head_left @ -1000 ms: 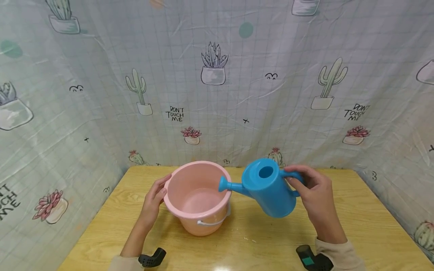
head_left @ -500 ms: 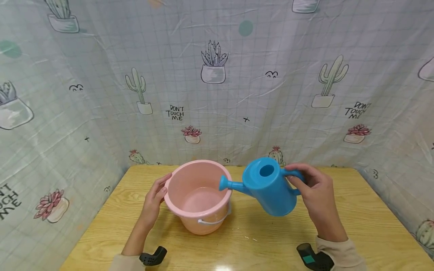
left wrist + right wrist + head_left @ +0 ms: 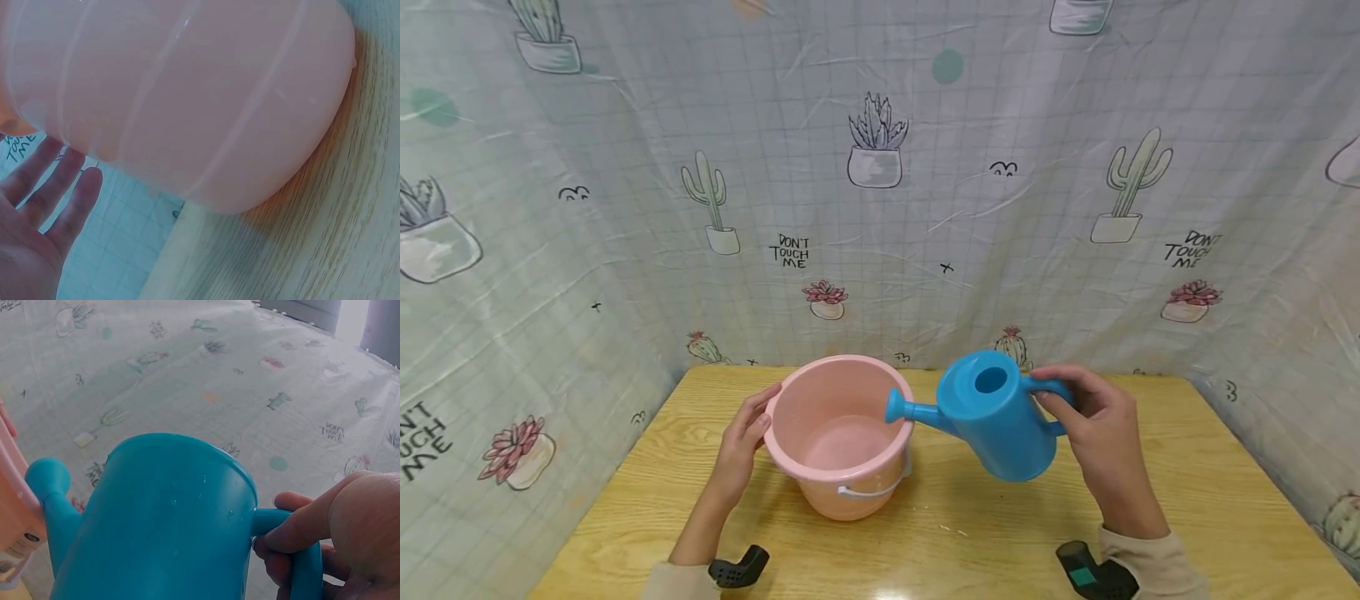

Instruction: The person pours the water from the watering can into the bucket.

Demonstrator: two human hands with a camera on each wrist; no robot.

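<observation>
A pink bucket [image 3: 850,500] stands upright on the table, its white bail handle [image 3: 872,492] hanging at the front. My left hand [image 3: 737,454] rests against the bucket's left side just under the rim. In the left wrist view its fingers [image 3: 78,209] lie nearly straight, tips at the bucket wall. My right hand [image 3: 1101,437] grips the handle of a blue watering can [image 3: 1007,437], tilted left and held up beside the bucket. The can's spout head [image 3: 895,407] reaches over the bucket's right rim. Droplets cling to the can in the right wrist view.
The wooden table [image 3: 1180,467] spreads around the bucket, with a few small wet spots [image 3: 953,529] in front. A cactus-print curtain [image 3: 970,208] rises behind the table and along both sides. Black devices [image 3: 739,569] are worn at both wrists.
Both hands, the bucket and the watering can hold nearly the same places. Only the head view shifts slightly.
</observation>
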